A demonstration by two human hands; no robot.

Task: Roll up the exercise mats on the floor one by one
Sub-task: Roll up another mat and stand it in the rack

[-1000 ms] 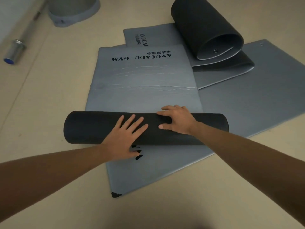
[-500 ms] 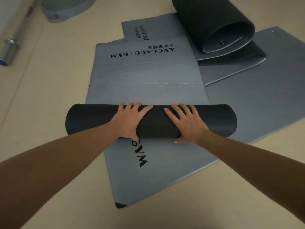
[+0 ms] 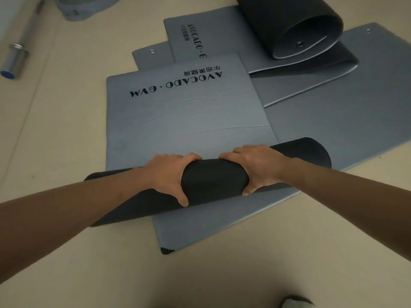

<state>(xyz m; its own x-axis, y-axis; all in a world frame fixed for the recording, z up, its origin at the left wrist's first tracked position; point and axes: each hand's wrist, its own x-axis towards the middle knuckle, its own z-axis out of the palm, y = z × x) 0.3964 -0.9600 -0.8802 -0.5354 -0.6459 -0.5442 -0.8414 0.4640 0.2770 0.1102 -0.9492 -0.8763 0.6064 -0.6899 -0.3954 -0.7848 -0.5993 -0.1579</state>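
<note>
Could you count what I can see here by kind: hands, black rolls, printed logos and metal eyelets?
Hands: 2, left hand, right hand
Black rolls: 2, near roll, far roll
Logos: 2
Eyelets: 3
Total: 9

We see the near roll (image 3: 213,181) plain black on its outer face. The flat mat (image 3: 184,130) beyond it is slate grey, printed w/ black caps "AVOCADO · GYM" & a line of black characters. The far roll (image 3: 287,23) is black outside, grey inside. The wide mat (image 3: 347,107) at right is a darker grey. The floor (image 3: 66,134) is pale beige; the bar (image 3: 14,61) at left is silver w/ a blue end.
</note>
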